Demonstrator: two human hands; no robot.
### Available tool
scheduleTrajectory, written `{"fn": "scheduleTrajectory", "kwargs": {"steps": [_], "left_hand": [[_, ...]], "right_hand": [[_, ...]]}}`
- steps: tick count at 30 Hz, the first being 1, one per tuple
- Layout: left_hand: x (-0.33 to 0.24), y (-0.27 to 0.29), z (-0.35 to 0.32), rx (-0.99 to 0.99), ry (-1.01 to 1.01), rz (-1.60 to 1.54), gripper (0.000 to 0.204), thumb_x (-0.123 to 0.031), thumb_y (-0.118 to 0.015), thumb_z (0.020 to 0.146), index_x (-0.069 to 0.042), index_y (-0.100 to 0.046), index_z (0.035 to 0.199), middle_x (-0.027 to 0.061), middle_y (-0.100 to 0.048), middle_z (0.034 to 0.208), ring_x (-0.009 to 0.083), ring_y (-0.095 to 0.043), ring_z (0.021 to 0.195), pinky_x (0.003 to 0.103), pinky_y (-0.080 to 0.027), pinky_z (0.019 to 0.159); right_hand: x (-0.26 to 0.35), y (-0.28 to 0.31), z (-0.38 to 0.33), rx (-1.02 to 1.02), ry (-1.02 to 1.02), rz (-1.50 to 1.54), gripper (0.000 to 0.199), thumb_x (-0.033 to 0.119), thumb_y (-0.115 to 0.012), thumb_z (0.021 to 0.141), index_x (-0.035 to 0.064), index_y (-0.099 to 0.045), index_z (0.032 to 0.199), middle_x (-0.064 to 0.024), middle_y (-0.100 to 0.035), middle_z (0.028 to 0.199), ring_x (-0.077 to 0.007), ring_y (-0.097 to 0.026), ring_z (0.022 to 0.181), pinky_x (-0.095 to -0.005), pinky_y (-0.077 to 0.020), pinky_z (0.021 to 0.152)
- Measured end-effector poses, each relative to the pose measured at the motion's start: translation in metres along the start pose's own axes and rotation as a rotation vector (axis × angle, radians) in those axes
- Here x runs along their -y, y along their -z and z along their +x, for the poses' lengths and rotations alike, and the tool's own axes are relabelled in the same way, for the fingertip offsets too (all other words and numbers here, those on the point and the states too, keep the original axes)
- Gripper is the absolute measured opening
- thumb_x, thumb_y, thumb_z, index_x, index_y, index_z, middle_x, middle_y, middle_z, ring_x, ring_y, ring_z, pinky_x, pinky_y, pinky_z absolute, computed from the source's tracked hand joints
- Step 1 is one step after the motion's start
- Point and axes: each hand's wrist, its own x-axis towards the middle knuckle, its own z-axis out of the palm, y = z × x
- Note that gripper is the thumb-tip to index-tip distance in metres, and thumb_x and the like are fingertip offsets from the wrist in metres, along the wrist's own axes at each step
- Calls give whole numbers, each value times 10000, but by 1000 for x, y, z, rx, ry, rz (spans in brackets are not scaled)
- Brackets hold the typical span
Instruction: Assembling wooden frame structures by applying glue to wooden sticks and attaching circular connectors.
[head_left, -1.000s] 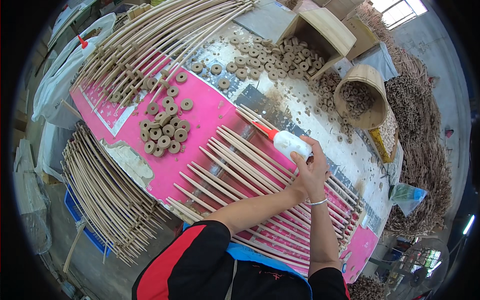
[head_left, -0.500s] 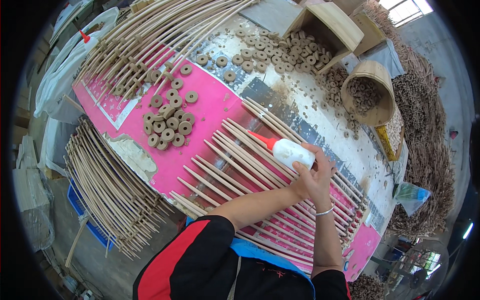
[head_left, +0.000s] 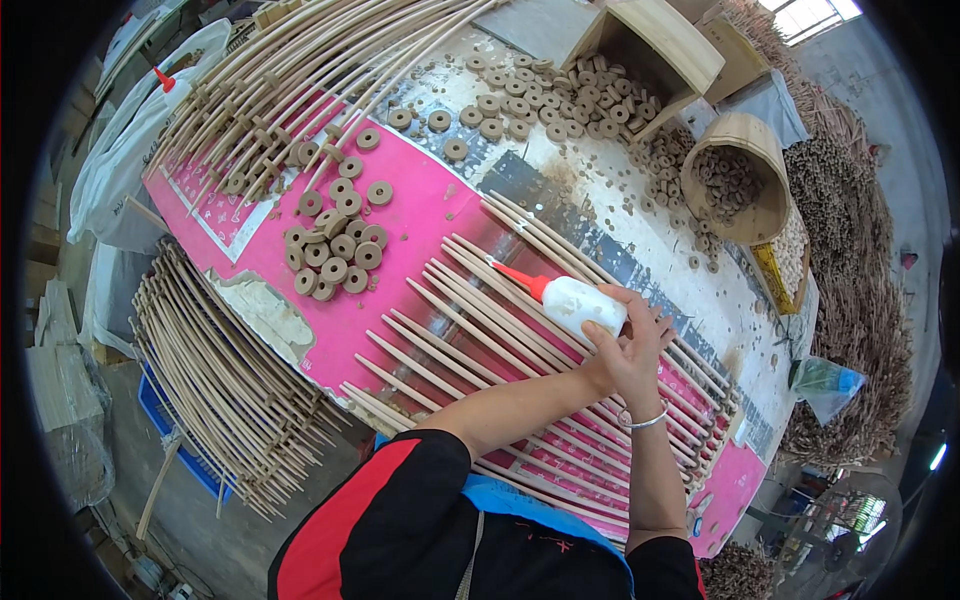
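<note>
A white squeeze bottle (head_left: 572,305) with a red pointed nozzle is tilted over the rows of wooden sticks (head_left: 500,350), its tip toward the upper left. My right hand (head_left: 635,365), with a bangle at its wrist, is closed round the bottle's base end, thumb in front. From the left, my left forearm reaches across the sticks and meets my right hand. My left hand is mostly hidden there; some fingertips (head_left: 663,326) show at the right, but whose they are is unclear. The sticks lie side by side on the pink table cover (head_left: 420,235).
Left of the sticks is a pile of wooden rings (head_left: 335,250). More sticks with rings (head_left: 270,110) fill the far left. A wooden box (head_left: 660,50) and a wooden bucket (head_left: 735,180) spill rings at the far right. Stick bundles rest in a blue crate (head_left: 165,440) beside the table.
The bottle and both arms keep almost the same place, with only a very slight shift to the left. The whole view moves a little.
</note>
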Motion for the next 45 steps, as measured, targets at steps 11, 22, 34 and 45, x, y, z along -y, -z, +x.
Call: {"fn": "scheduleTrajectory", "kwargs": {"steps": [11, 22, 34, 45], "left_hand": [[-9, 24, 11, 222, 69, 30, 685, -446, -431, 1072, -152, -310, 1679, 83, -210, 1776, 272, -102, 1652, 532, 24, 1340], [4, -26, 0, -134, 148, -1045, 699, -431, -483, 1048, -137, -341, 1666, 115, -247, 1760, 324, -139, 1642, 569, -6, 1330], [2, -5, 11, 106, 1, 204, 705, -408, -602, 982, -123, -446, 1608, 127, -367, 1705, 358, -256, 1603, 587, -71, 1321], [2, -6, 13, 148, 9, 253, 691, -369, -686, 926, -137, -519, 1554, 105, -469, 1640, 363, -357, 1554, 591, -131, 1312]], "right_hand": [[15, -4, 2, 17, 68, -46, 497, 147, -854, 842, 30, -670, 1289, -121, -714, 1199, -254, -682, 1084, -357, -517, 950], [24, -9, -2, 51, 94, -7, 496, 143, -860, 846, 15, -671, 1286, -139, -715, 1232, -252, -694, 1089, -344, -529, 947], [29, -3, -11, 96, -33, 177, 501, 105, -855, 862, 2, -650, 1308, -101, -687, 1241, -199, -664, 1110, -321, -525, 967], [21, -11, -14, 139, 10, 118, 476, 88, -839, 865, 0, -654, 1295, -103, -692, 1227, -196, -659, 1129, -322, -517, 981]]}}
